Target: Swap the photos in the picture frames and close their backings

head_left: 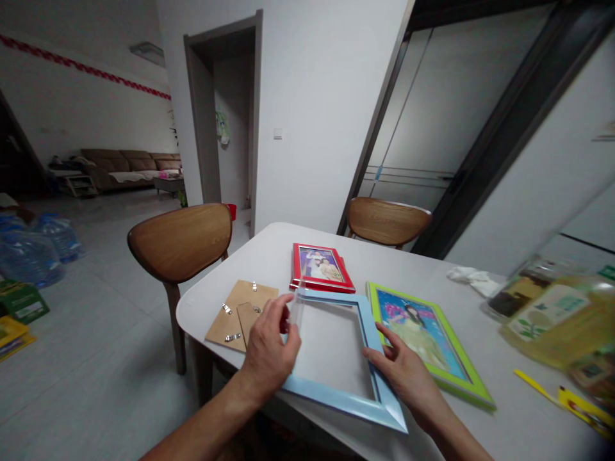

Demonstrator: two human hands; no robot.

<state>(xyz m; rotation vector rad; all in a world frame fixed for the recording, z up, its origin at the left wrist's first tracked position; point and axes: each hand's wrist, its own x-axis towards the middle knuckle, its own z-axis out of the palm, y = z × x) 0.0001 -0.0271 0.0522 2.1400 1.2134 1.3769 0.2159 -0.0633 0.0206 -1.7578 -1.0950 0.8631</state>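
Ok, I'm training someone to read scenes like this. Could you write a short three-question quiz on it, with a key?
1. Multiple choice: what colour is the frame that the right hand is gripping?
A. Red
B. Light blue
C. Lime green

2. True or false: the brown backing board lies with its metal clips facing down.

3. Fill in the missing word: seen from the head camera, the green-framed picture lies to the ____ of the red-framed picture.

Key:
1. B, light blue
2. False; they face up
3. Right
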